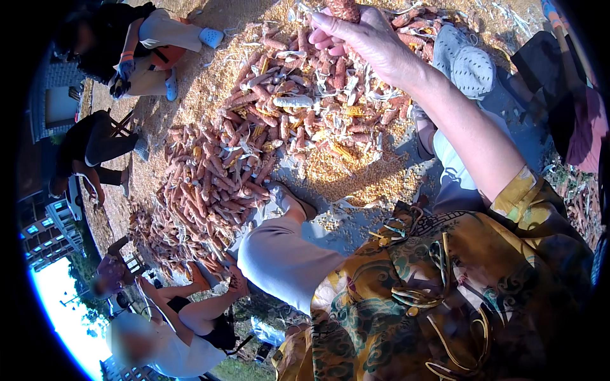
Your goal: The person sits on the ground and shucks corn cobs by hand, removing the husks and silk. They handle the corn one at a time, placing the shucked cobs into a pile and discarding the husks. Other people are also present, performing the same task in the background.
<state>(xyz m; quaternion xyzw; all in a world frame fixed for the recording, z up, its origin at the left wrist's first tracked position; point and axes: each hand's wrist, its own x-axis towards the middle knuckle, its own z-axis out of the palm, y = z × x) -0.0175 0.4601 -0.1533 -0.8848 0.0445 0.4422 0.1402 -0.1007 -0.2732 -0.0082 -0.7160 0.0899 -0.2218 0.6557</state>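
At the top edge, my right hand (350,40) reaches out past the corn pile, its thumb and fingers around a reddish stripped corn cob (344,9). The picture's rim cuts off the cob's upper end. Below this hand lies a heap of corn cobs (209,166), mostly stripped, with dry husks and a few yellow ears (342,151) among them. Loose corn kernels (352,171) form a mound between my feet. My left hand is out of view; only the left sleeve (293,355) of my patterned shirt shows at the bottom.
Kernels (200,90) cover the ground beyond the heap. Near my right foot lies a grey dotted fabric item (464,62). Dark cloth (538,62) and pink cloth (586,131) are at the right rim. A gloved person (157,33) and several other people, some seated, line the left side.
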